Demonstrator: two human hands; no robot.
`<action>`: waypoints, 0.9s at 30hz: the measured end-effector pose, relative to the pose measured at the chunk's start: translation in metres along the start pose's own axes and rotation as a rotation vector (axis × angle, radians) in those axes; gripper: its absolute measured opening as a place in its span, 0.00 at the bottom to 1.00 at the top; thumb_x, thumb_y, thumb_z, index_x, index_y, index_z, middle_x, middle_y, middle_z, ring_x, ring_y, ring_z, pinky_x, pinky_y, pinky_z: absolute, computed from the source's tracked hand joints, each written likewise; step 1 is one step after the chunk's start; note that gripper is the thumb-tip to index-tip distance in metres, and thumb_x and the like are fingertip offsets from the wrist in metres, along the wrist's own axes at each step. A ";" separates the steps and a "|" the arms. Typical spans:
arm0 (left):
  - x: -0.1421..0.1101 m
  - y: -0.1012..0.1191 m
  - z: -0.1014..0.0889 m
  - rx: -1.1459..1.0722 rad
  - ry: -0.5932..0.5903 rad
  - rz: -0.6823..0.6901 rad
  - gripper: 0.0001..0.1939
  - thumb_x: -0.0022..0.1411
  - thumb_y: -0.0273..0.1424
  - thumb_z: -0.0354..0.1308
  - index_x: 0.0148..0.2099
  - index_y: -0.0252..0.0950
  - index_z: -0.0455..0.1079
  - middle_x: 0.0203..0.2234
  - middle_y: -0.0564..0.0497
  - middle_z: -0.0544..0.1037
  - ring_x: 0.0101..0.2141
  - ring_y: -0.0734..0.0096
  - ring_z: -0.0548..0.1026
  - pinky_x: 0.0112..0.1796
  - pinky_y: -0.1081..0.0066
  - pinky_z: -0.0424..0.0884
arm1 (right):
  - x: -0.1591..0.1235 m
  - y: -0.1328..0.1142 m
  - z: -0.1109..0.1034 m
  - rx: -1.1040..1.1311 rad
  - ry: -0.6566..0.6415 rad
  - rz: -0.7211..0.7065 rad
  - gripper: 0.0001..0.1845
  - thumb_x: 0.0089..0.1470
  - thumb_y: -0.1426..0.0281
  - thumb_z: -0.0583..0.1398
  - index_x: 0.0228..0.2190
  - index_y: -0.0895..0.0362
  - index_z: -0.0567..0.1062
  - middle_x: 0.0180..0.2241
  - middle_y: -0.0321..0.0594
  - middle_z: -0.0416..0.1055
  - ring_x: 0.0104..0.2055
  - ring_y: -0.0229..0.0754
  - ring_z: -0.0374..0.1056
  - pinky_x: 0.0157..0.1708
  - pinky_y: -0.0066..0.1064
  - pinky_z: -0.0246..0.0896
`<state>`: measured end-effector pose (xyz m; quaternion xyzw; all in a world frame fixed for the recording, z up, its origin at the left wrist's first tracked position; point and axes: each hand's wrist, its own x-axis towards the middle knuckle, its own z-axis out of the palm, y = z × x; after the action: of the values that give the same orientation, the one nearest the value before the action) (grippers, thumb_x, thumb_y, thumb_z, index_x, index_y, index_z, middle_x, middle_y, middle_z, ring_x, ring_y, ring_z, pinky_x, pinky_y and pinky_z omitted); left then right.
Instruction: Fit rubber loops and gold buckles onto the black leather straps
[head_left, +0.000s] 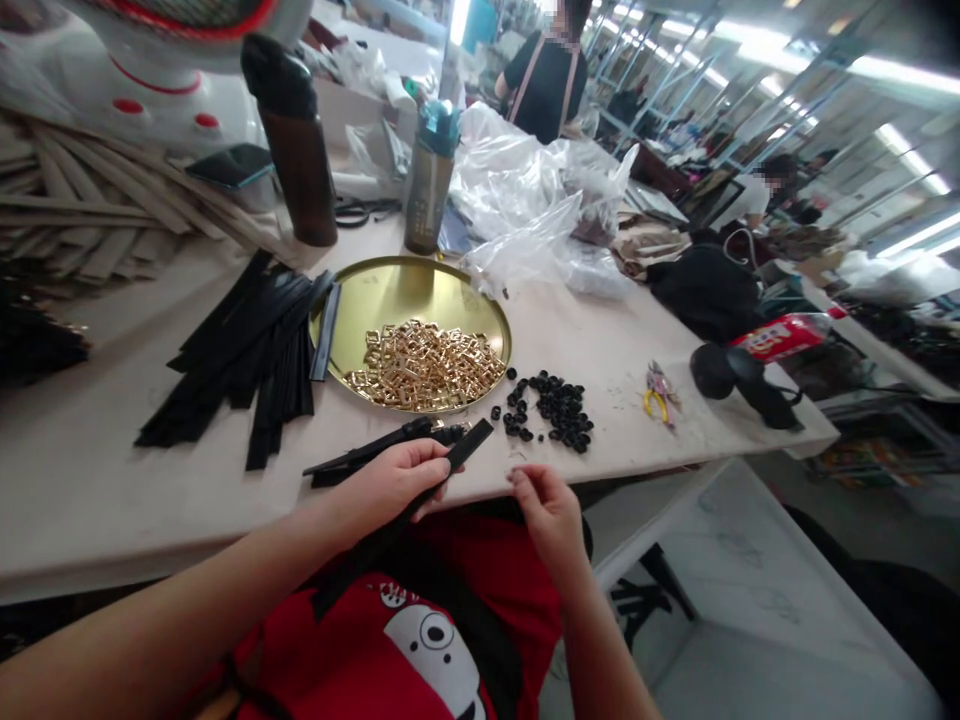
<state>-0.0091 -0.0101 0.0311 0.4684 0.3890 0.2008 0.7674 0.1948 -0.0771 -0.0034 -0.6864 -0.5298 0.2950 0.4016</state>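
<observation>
My left hand (pixel 409 478) is closed around a flat black strap (pixel 471 443), which slants from the table's front edge down over my lap. Just to its right, my right hand (pixel 553 515) has thumb and forefinger pinched together; anything between the tips is too small to make out. Beyond my hands stands a round gold tray (pixel 476 305) with a heap of small gold metal buckles (pixel 431 365). Small round black pieces (pixel 566 412) lie scattered right of the tray. A few black straps (pixel 364 452) rest beside my left hand, and a larger pile of straps (pixel 240 365) lies farther left.
Yellow-handled pliers (pixel 660 398) and a black roll (pixel 712 370) lie at right, near a red-labelled bottle (pixel 787 336). Behind the tray stand a water bottle (pixel 430 185), a dark tumbler (pixel 298 170) and plastic bags (pixel 517 190). A white bin (pixel 750 610) sits below the table edge.
</observation>
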 end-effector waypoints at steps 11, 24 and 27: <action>0.011 0.000 0.001 -0.256 -0.101 -0.187 0.09 0.52 0.31 0.51 0.35 0.30 0.65 0.17 0.56 0.67 0.10 0.85 0.58 0.12 0.80 0.47 | 0.108 0.028 -0.044 -1.057 -0.009 -0.135 0.09 0.50 0.68 0.54 0.30 0.57 0.73 0.32 0.44 0.67 0.32 0.44 0.63 0.30 0.33 0.53; 0.001 -0.003 -0.004 -0.096 -0.063 -0.204 0.08 0.54 0.31 0.49 0.36 0.33 0.62 0.24 0.54 0.71 0.16 0.84 0.64 0.18 0.81 0.56 | 0.094 0.015 -0.032 -0.626 0.024 -0.190 0.16 0.51 0.66 0.54 0.41 0.60 0.71 0.35 0.45 0.70 0.36 0.45 0.64 0.37 0.37 0.58; -0.003 0.004 -0.001 0.015 -0.069 -0.142 0.10 0.54 0.30 0.47 0.39 0.33 0.62 0.27 0.53 0.72 0.21 0.81 0.67 0.23 0.79 0.61 | 0.069 -0.007 -0.022 -0.040 -0.086 0.048 0.18 0.52 0.60 0.55 0.42 0.55 0.71 0.31 0.39 0.70 0.31 0.40 0.66 0.36 0.36 0.61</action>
<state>-0.0111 -0.0097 0.0361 0.4519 0.3962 0.1268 0.7892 0.2276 -0.0154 0.0153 -0.6934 -0.5357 0.3232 0.3575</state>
